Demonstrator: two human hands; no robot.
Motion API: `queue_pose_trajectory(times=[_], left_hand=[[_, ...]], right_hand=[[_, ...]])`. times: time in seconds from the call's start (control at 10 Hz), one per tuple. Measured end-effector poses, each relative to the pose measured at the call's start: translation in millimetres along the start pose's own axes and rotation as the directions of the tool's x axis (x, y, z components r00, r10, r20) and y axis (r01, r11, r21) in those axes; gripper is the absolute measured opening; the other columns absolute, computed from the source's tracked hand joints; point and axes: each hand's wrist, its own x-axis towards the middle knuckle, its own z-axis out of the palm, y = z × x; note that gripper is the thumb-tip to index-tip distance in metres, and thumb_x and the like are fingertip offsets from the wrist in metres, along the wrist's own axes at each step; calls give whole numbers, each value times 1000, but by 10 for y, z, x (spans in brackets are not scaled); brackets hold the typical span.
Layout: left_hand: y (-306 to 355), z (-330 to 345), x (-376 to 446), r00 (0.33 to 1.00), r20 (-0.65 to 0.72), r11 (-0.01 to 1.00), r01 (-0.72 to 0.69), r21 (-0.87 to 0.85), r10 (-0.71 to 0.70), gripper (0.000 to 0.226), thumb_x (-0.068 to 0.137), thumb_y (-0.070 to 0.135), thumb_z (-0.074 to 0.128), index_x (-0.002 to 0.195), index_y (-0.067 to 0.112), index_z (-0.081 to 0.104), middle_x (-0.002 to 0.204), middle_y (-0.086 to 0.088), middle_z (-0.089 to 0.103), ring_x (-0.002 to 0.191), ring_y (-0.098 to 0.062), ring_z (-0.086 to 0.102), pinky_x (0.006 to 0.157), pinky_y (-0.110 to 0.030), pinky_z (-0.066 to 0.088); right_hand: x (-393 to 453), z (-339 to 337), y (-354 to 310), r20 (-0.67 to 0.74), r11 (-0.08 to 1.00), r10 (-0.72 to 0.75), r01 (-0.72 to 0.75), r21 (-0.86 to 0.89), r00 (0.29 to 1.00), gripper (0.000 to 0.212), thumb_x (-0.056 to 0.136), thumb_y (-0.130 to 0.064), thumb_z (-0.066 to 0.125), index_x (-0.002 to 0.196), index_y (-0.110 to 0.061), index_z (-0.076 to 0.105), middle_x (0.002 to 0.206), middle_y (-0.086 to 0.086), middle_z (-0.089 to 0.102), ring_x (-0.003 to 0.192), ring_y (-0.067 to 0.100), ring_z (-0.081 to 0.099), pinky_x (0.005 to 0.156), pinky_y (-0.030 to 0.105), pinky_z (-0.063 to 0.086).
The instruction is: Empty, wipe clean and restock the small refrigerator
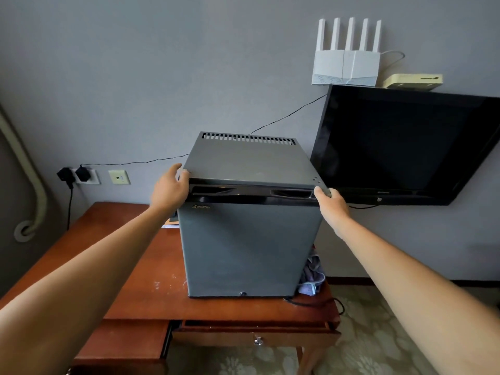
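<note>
Left hand (169, 186): at centre-left of the frame, fingers curled over the top front left corner of the refrigerator, gripping its edge.
Refrigerator (250, 239): centre of the frame, standing upright on the desk, door closed and facing the camera; nothing of its contents shows.
How it handles: a rigid metal box, probably heavy and awkward for its size; smooth painted sides look slippery, so the top corners and the recessed handle strip (254, 191) under the top lip seem the surest holds.
Right hand (328, 200): at centre-right, fingers wrapped round the top front right corner, clamped on it.
Desk (116, 253): reddish wood, scuffed with pale marks, lower left to centre; its drawer (254, 335) hangs slightly open below the refrigerator.
Cloth (311, 277): a purplish rag bunched beside the refrigerator's right lower edge, handy for wiping.
Room: grey wall; sockets (81, 175) at left; a router (346, 66) at upper right above a dark television (400, 147); patterned carpet (378, 334) lower right.
</note>
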Motion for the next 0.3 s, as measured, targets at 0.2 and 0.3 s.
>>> queue_pose_trajectory(times=[0.2,0.3], left_hand=[[27,24,-790,944,75,851,-323,415,322,65,103,51,36,159,21,26,168,1,21,156,-20,10,127,-51,8],[-34,-28,-1190,931,151,782,-362,507,333,73,100,59,29,162,22,17,171,2,11,158,-18,1,127,-51,3]], right_hand=[[-565,-149,292,-16,917,-267,249,-311,963,75,99,-57,44,161,-24,19,165,2,27,150,27,25,118,49,29],[-751,-198,381,39,824,-361,338,-454,932,77,99,-58,42,161,-22,14,167,5,23,151,29,20,122,51,23]])
